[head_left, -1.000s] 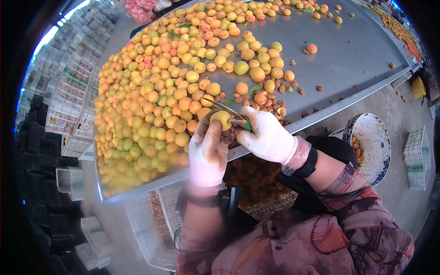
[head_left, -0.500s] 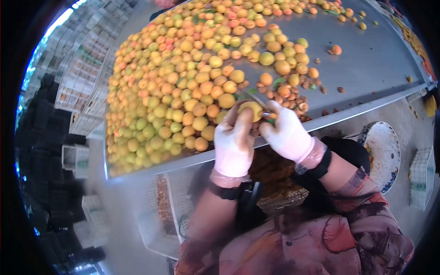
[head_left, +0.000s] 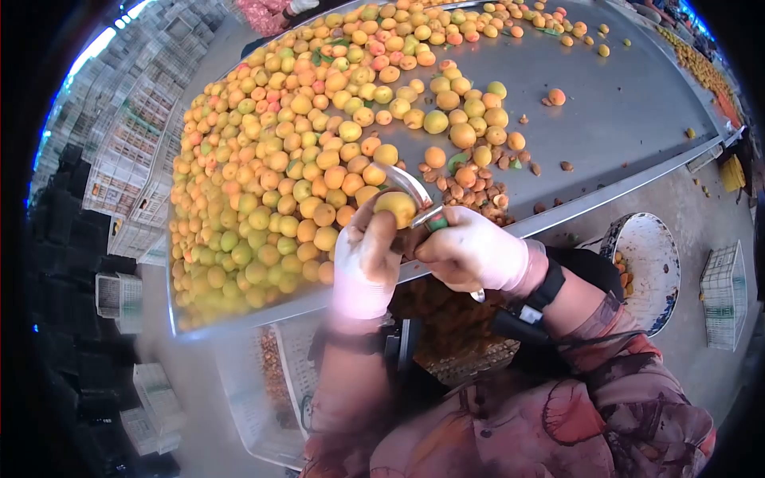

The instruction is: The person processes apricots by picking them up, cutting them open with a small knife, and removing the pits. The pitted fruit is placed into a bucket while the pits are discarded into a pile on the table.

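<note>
My left hand, in a white fingerless-looking glove, is closed around a yellow apricot, thumb and fingers at its sides. My right hand, gloved too, grips a metal cutter with a curved blade and a green part near the fingers. The blade arcs up beside the fruit; a short metal bar reaches toward the apricot's right side. A shiny end of metal shows below my right hand. Both hands are over the near edge of the metal table. Just beyond them lies a pile of brown pits and split fruit.
Many apricots cover the table's left and far side. Below stand a white crate, a round white basin and another crate. Stacked crates line the left. Another person's sleeve shows at the far edge.
The cutter's curved blade has swung into clear sight beside the apricot. My right hand has turned, showing the tool's lower end. The whole view has shifted slightly.
</note>
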Action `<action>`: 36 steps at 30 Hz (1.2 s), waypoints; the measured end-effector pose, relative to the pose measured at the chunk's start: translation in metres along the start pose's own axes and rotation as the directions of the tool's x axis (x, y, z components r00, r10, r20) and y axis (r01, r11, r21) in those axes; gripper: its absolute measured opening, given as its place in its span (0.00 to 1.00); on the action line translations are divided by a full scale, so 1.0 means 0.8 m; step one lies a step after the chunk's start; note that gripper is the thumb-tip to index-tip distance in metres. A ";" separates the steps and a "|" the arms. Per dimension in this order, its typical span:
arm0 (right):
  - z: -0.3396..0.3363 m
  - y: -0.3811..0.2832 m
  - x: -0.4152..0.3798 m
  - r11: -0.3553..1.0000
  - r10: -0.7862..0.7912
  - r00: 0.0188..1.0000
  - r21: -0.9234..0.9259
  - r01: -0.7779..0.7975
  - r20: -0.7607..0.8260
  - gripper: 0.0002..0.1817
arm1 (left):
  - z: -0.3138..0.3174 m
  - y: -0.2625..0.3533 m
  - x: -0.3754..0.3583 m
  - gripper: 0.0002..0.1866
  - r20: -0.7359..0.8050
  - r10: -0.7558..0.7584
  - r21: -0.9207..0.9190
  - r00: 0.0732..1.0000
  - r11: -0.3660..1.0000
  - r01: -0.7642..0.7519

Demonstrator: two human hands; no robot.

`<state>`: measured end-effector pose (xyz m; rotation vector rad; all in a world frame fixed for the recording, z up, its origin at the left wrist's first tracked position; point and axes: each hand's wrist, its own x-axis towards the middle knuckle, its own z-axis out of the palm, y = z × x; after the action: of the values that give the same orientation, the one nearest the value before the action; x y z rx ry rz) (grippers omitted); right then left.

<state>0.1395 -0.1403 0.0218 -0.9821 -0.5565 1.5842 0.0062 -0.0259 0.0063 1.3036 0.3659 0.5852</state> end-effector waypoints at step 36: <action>0.000 0.026 0.014 0.267 -0.459 0.872 -0.963 -0.048 -0.170 0.14 | 0.018 -0.011 -0.008 0.14 -0.208 0.223 0.624 0.952 0.780 -0.046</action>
<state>0.1276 -0.1350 0.0019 -2.0044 -1.3461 0.5528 0.0109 -0.0427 0.0012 1.8987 0.7399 0.8119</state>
